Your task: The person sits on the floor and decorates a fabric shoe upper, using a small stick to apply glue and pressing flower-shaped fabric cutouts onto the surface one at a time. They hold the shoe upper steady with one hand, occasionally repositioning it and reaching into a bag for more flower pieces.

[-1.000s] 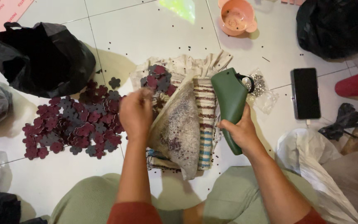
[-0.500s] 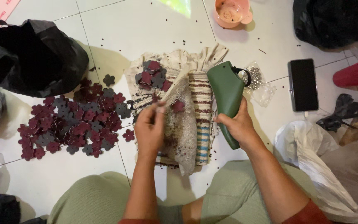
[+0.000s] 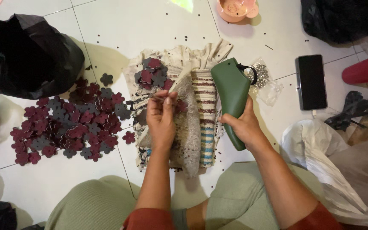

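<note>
My right hand (image 3: 244, 124) grips a green shoe-shaped block (image 3: 233, 96) that stands on its end beside a striped cloth (image 3: 204, 106). My left hand (image 3: 161, 116) hovers over the cloth with its fingers pinched on a small maroon flower-shaped cutout. A grey speckled pad (image 3: 188, 127) lies on the cloth just right of that hand. A small cluster of maroon and grey flower cutouts (image 3: 152, 75) rests on the cloth's far end. A big pile of the same cutouts (image 3: 71, 123) is spread on the white tiles to the left.
A black plastic bag (image 3: 26, 55) sits at the far left, another (image 3: 337, 19) at the far right. A pink bowl (image 3: 235, 8), a black phone (image 3: 311, 81), a red cup (image 3: 366, 69), a clear packet of beads (image 3: 263, 79) and a white bag (image 3: 333, 170) lie around. My knees are at the bottom.
My left hand came down from a raised fist onto the cloth and now pinches a cutout. My right hand still holds the green block in the same place.
</note>
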`<action>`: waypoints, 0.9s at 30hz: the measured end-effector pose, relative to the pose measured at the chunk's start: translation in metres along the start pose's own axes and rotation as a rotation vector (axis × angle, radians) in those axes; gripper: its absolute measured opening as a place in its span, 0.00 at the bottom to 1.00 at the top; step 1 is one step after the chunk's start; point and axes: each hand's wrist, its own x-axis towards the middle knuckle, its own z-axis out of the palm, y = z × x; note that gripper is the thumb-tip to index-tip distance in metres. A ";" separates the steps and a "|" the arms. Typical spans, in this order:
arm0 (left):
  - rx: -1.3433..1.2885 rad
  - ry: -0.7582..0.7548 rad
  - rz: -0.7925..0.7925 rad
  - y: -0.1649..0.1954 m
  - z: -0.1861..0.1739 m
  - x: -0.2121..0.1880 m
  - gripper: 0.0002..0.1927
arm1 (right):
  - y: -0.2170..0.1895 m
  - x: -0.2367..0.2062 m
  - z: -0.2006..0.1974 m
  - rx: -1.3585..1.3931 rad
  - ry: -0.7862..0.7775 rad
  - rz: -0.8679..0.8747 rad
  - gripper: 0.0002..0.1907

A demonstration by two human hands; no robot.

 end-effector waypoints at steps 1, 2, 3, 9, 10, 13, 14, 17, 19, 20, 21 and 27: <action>-0.053 -0.010 0.006 -0.003 0.001 0.001 0.08 | 0.001 0.001 0.000 -0.012 0.002 -0.005 0.52; -0.105 -0.020 0.014 -0.005 0.002 0.002 0.08 | 0.002 0.002 0.000 -0.025 0.004 -0.011 0.52; -0.072 -0.010 0.003 -0.006 0.002 0.002 0.07 | 0.003 0.002 0.001 -0.040 0.006 -0.011 0.53; 0.024 -0.018 0.010 -0.005 0.002 0.001 0.09 | 0.008 0.006 0.001 0.009 -0.015 -0.031 0.53; 0.042 -0.010 0.010 -0.005 0.002 0.000 0.10 | 0.009 0.006 0.000 -0.014 -0.011 -0.022 0.54; 0.080 -0.027 0.016 -0.004 0.002 0.000 0.13 | 0.009 0.005 0.000 -0.017 -0.005 0.003 0.54; 0.091 -0.038 0.018 -0.004 0.002 -0.001 0.13 | 0.008 0.005 0.000 -0.007 -0.006 0.012 0.55; 0.103 -0.029 0.020 -0.005 0.002 -0.001 0.13 | 0.008 0.005 0.000 -0.019 -0.012 -0.076 0.53; 0.120 -0.032 0.020 -0.006 0.002 -0.002 0.13 | 0.008 0.005 0.001 0.008 -0.015 -0.039 0.53; 0.128 -0.034 0.022 -0.007 0.001 -0.002 0.13 | 0.008 0.005 0.001 0.022 -0.017 -0.022 0.53; 0.115 -0.036 0.019 -0.007 0.002 -0.002 0.13 | 0.008 0.005 0.001 0.032 -0.019 -0.020 0.53; 0.146 -0.032 0.050 -0.009 0.003 -0.003 0.12 | 0.007 0.006 0.000 -0.023 -0.017 0.000 0.53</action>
